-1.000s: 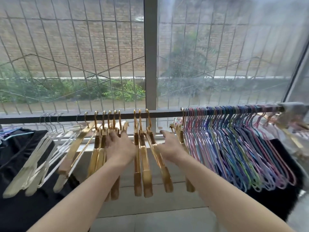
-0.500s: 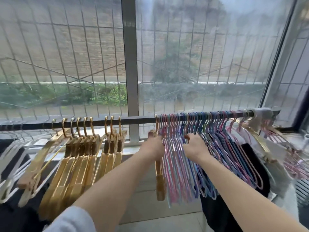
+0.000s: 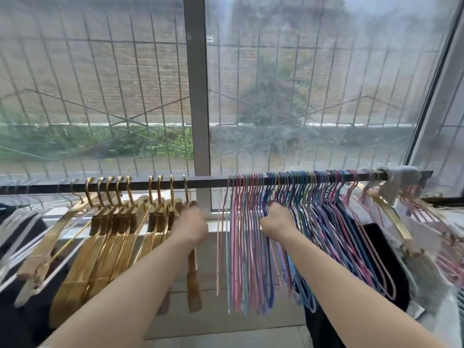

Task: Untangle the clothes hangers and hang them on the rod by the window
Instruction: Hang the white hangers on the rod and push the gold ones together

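Observation:
A dark rod (image 3: 211, 183) runs across below the window. Several gold hangers (image 3: 113, 237) hang on its left part, and a dense row of thin pink, blue and purple hangers (image 3: 251, 259) fills its right part. My left hand (image 3: 192, 226) grips the neck of one gold hanger (image 3: 193, 285) that hangs just right of the gold group. My right hand (image 3: 277, 221) is curled around the necks of coloured hangers, pressing into the row. Pale white hangers (image 3: 17, 222) hang at the far left.
The window frame post (image 3: 198, 109) stands behind the rod's middle. Dark cloth (image 3: 15, 310) lies under the left hangers, and more dark cloth (image 3: 384, 247) under the right ones. A tangle of gold and pink hangers (image 3: 431, 222) sits past the rod's right end.
My left hand has slid one gold hanger leftward from beside the coloured row toward the gold group, opening a gap on the rod. My right hand stays in the coloured hangers.

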### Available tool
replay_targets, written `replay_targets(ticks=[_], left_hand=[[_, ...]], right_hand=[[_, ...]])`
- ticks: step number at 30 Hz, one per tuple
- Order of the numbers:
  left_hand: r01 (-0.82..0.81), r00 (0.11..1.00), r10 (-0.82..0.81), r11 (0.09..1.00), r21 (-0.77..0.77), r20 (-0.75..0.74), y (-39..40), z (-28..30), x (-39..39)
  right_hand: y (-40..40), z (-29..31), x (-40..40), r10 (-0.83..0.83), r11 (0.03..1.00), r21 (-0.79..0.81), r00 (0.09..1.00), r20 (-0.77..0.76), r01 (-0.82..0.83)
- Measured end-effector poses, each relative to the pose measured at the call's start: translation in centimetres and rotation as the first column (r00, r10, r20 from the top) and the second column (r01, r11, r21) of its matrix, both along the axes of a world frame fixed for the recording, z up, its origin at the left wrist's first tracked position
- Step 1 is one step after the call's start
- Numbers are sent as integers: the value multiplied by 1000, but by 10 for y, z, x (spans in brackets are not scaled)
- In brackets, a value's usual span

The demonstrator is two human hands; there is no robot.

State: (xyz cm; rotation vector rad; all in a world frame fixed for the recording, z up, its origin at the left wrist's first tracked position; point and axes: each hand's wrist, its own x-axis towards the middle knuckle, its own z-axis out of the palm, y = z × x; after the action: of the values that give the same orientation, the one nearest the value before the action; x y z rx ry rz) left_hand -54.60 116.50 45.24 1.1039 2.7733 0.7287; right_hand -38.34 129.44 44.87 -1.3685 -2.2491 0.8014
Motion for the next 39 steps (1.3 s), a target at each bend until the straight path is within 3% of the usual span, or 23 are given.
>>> replay_targets(ticks=[3,5,7,9,11,13,16,24,30,37,39], left_hand=[[-24,971,44,996,87,-235,-2,-7,12],[59,900,39,976,210,-433,4,-10,26],[185,866,-53,958,219,-497,17,-13,38],[270,931,-216,950,156,-295,40,-20,46],[317,943,-326,942,114,72,56,-21,50],[290,875,-344,936,202,339,62,-20,52],[182,771,-342,927,329,537,61,-19,55],[-109,847,-131,906,409,515,31,-25,25],[-71,953,-51,921,384,297,9,-21,2],[-241,934,82,863,444,347,-7,-9,-12],[-221,946,100,894,390,308,-9,-8,-12]], right_hand=[[0,2,-2,-17,1000,9,1000,12,17],[0,3,-3,-20,1000,18,1000,18,20],[-1,3,-2,-21,999,47,999,26,20],[-1,2,1,-38,995,95,997,60,32],[-2,1,2,-19,994,107,995,94,9],[-4,1,4,15,996,91,995,100,-24],[-7,2,6,40,996,78,993,107,-49],[-8,-1,13,73,994,74,990,120,-83],[-15,0,3,64,973,209,987,149,-95],[-17,1,-5,89,961,247,985,148,-124],[-17,1,-5,80,963,245,986,146,-115]])
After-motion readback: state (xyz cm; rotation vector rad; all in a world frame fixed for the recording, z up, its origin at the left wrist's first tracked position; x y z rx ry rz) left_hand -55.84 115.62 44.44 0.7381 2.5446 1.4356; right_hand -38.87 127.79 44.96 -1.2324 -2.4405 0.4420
